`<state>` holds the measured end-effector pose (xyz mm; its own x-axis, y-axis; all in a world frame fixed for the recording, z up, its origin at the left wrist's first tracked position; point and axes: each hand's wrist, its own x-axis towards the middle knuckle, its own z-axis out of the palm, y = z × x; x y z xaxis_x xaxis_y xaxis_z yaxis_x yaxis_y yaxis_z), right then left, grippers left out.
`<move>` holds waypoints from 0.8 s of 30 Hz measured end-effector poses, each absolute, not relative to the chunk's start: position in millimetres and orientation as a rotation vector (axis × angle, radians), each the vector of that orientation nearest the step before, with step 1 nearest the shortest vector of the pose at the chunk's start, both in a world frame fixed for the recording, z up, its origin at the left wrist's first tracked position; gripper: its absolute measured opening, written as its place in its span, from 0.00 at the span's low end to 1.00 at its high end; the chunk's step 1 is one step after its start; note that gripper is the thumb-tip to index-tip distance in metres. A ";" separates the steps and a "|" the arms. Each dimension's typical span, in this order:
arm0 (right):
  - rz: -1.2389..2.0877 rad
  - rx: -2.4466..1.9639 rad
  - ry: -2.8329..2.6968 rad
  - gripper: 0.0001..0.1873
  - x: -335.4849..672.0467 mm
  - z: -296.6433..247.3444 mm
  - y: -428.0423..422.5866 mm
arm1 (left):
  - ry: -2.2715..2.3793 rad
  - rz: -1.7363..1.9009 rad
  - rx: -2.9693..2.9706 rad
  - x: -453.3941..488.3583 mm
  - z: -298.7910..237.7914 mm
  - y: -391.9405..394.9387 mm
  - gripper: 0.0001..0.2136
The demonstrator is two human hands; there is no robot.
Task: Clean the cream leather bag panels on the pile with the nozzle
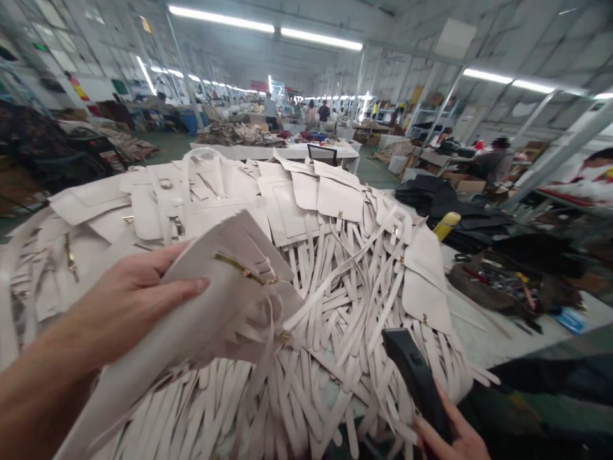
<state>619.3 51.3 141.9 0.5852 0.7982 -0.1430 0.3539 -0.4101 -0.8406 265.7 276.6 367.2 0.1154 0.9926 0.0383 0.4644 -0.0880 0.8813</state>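
A cream-white leather bag panel with a gold zipper (225, 281) is being held up at the left of the view by the left hand (129, 300); the thumb is being pressed flat onto the panel's upper face while the remaining fingers are curled behind its near edge, so the piece is being pinched between them. The panel is being kept raised just above a large heap of cream-white leather straps and flap pieces with small gold fittings (335, 281), which is spread over the worktable (483, 338) and is filling the middle of the view. At the lower right, a black oblong hand tool (416, 377) is being gripped at its lower end by the right hand (450, 434), the fingers being wrapped around it; its upper end is being pointed toward the heap. To the right of the heap, a yellow cylindrical object (447, 225), dark fabric pieces (454, 204) and a tray of small tools (502, 281) are being shown. Other workers (495, 160) are being seen far behind.
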 end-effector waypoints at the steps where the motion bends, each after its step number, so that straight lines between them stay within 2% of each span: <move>1: 0.682 -2.005 -0.890 0.32 622.6 142.3 48.3 | 1.324 0.800 1.886 288.5 364.0 270.0 0.23; 3: 0.657 -2.010 -0.842 0.32 625.0 141.6 46.0 | 1.072 0.594 2.238 343.3 327.2 253.6 0.24; 6: 0.684 -2.023 -0.760 0.38 623.4 138.4 47.5 | 0.663 0.219 2.478 412.5 220.3 233.0 0.28; 9: 0.812 -2.009 -0.659 0.43 623.0 135.1 46.7 | 0.681 -0.159 2.659 431.5 109.6 228.4 0.29; 12: 0.917 -1.952 -0.602 0.44 624.1 131.5 40.6 | 0.727 -0.189 2.817 418.2 43.9 235.7 0.32; 15: 1.025 -1.915 -0.558 0.44 622.2 124.5 36.8 | 0.704 -0.138 2.903 408.3 24.3 240.5 0.34; 20: 1.211 -1.853 -0.653 0.39 615.7 105.6 62.7 | 0.706 -0.120 2.922 412.1 23.5 232.3 0.33; 24: 1.133 -1.881 -0.843 0.32 616.8 99.0 112.3 | 0.704 -0.122 2.876 411.2 22.4 228.0 0.37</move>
